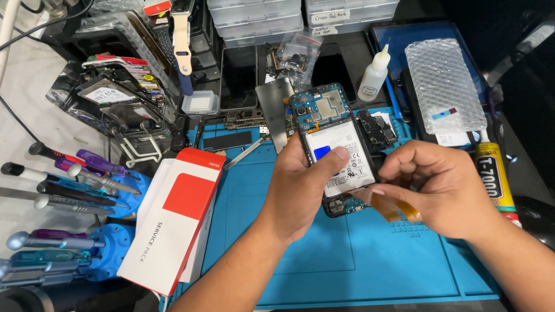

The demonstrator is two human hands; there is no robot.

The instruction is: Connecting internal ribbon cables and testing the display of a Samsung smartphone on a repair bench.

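The left hand [300, 185] cradles the opened phone [335, 150] above the blue mat [300, 254], thumb steadying its battery, so the right hand [439, 185] can pinch the orange ribbon cable [393, 208].

red-white box [173, 219] | screwdrivers [69, 185] | glue bottle [373, 78] | bubble wrap [444, 86] | blue mat [324, 254]

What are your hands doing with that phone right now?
Left hand grips opened phone, thumb on battery. Right hand pinches orange flex strip at phone's lower end. Blue mat underneath; red-and-white box off to the left.
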